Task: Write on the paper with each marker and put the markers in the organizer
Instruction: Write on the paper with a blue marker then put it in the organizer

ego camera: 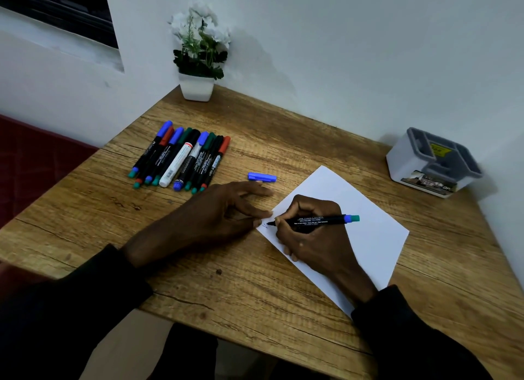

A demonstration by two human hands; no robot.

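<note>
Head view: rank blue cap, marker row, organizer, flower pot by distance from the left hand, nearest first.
From the left hand:
1. Blue cap, just beyond the fingertips.
2. Marker row, far-left on the table.
3. Flower pot, back corner.
4. Organizer, far right by the wall.

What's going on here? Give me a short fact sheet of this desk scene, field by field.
Surface: wooden table
Right hand: grips a black marker with blue end, tip on the white paper sheet
Left hand: rests flat, fingertips at the paper's edge
Loose item: blue marker cap on the table
Waiting: row of capped markers
Destination: grey-and-white organizer box, no markers visible inside
Decor: white potted flowers
</note>
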